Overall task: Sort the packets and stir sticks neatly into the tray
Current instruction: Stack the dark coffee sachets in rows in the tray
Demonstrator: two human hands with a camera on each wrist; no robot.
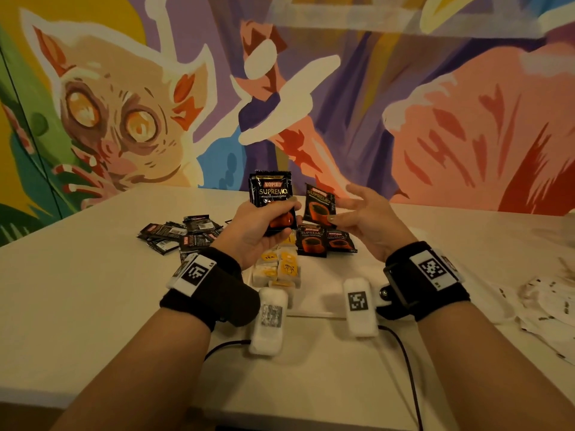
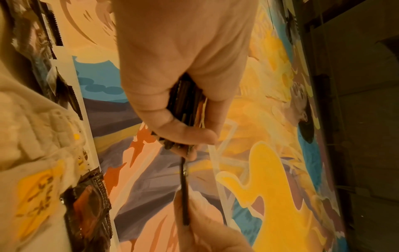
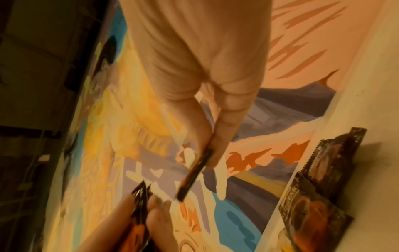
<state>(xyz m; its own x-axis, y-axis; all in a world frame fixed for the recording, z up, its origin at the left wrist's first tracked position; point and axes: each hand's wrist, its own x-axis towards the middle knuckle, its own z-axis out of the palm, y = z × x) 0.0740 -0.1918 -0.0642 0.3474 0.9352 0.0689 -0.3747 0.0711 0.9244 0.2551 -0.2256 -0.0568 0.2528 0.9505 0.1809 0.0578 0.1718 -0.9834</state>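
Observation:
My left hand (image 1: 264,225) grips a small stack of black Kopiko coffee packets (image 1: 273,200) upright above the table, and the stack (image 2: 187,109) shows edge-on in the left wrist view. My right hand (image 1: 357,213) pinches a single coffee packet (image 1: 319,206) by its lower corner, just right of the stack; the single packet (image 3: 194,172) is seen edge-on between thumb and finger. Below the hands lies the white tray (image 1: 333,275), with two coffee packets (image 1: 325,244) standing at its far side and yellow-and-white tea bags (image 1: 280,269) at its left.
A loose pile of black coffee packets (image 1: 183,236) lies on the pale table (image 1: 93,290) left of the tray. White paper sachets with brown marks (image 1: 547,303) are scattered at the right edge. A painted mural wall stands behind. Cables run along the table's near edge.

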